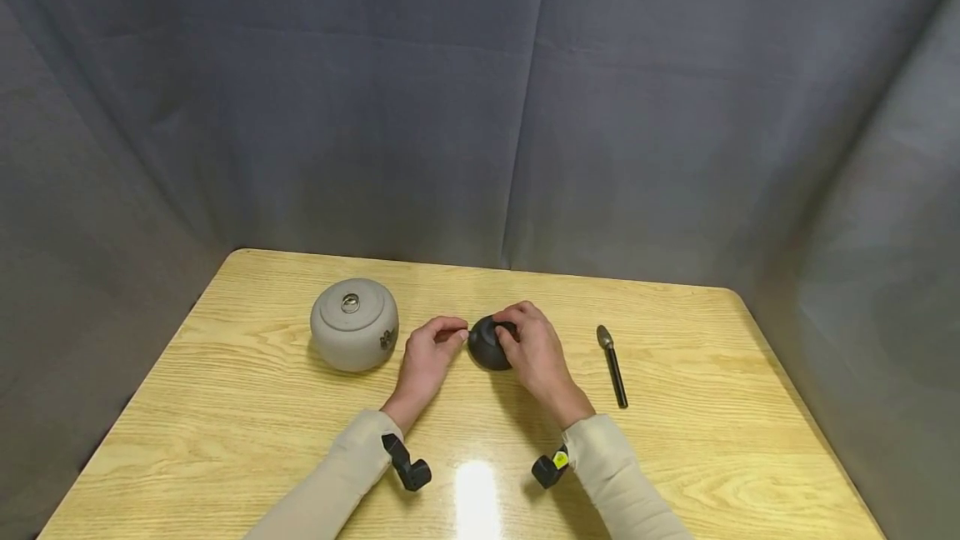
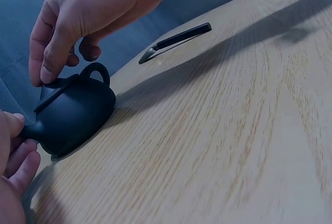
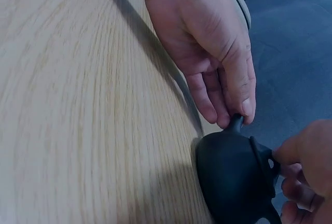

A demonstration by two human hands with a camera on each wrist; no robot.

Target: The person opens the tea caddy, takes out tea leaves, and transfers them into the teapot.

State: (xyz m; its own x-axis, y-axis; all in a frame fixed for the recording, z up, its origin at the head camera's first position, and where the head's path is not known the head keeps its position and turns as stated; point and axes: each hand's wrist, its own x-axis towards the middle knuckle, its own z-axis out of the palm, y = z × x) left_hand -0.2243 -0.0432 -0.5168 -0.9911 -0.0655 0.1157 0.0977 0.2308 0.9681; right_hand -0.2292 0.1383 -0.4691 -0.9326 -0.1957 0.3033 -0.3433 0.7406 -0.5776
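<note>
A small black teapot (image 1: 487, 354) stands upright on the wooden table between the two hands. In the left wrist view, the left hand (image 1: 429, 361) pinches the teapot's spout between thumb and fingers. The right hand (image 1: 538, 355) reaches down over the pot; thumb and fingers pinch the knob of its lid (image 3: 263, 166). That lid sits on the pot's opening, turned slightly or flush, I cannot tell which. The looped handle (image 2: 97, 71) sticks out on the side toward the right hand, with no finger through it.
A grey lidded jar (image 1: 351, 344) with a ring on top stands left of the left hand. Right of the right hand lies a slim black-handled tool (image 1: 613, 367) with an oval tip. Grey curtains (image 1: 480, 107) hang behind and beside the table (image 1: 675, 440).
</note>
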